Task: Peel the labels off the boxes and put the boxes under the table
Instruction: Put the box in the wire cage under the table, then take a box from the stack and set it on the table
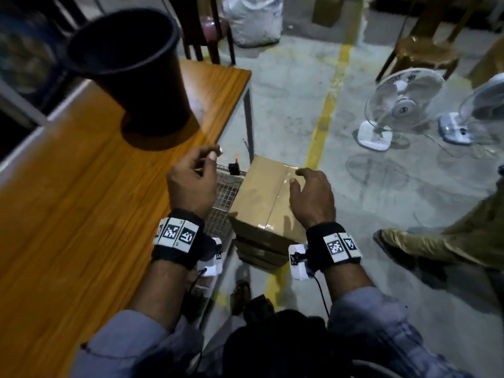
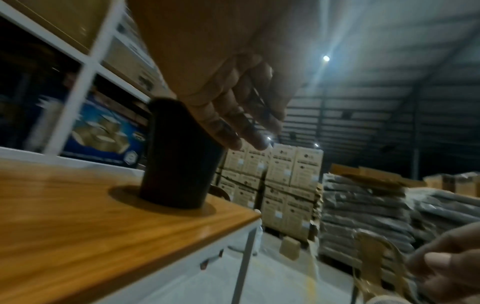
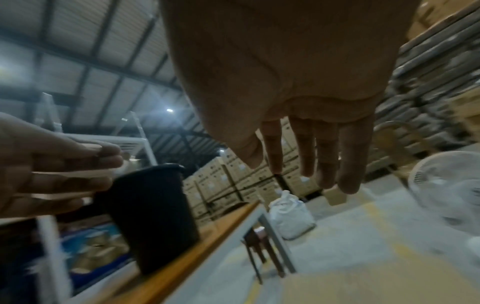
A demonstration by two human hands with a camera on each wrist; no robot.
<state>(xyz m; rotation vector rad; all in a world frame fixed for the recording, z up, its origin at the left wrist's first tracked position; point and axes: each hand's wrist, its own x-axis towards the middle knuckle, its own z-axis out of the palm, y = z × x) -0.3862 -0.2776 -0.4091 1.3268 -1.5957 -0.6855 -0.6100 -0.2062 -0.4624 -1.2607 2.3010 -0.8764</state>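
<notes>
A stack of flat brown cardboard boxes (image 1: 261, 197) stands on the floor beside the table's right edge; clear tape runs along the top box's seam. My right hand (image 1: 297, 177) hovers just above the top box with its fingers relaxed and spread, holding nothing; the right wrist view shows its straight fingers (image 3: 348, 164). My left hand (image 1: 215, 155) is raised over the table's edge, its thumb and fingertips pinching a small white label scrap (image 1: 220, 151). I cannot see any label on the top box.
A tall black bin (image 1: 128, 69) stands on the orange wooden table (image 1: 68, 214). A wire basket (image 1: 223, 195) sits between table and boxes. Two white fans (image 1: 395, 110) stand to the right, and another person's leg (image 1: 436, 241) is nearby. A white sack (image 1: 253, 20) and chairs stand farther back.
</notes>
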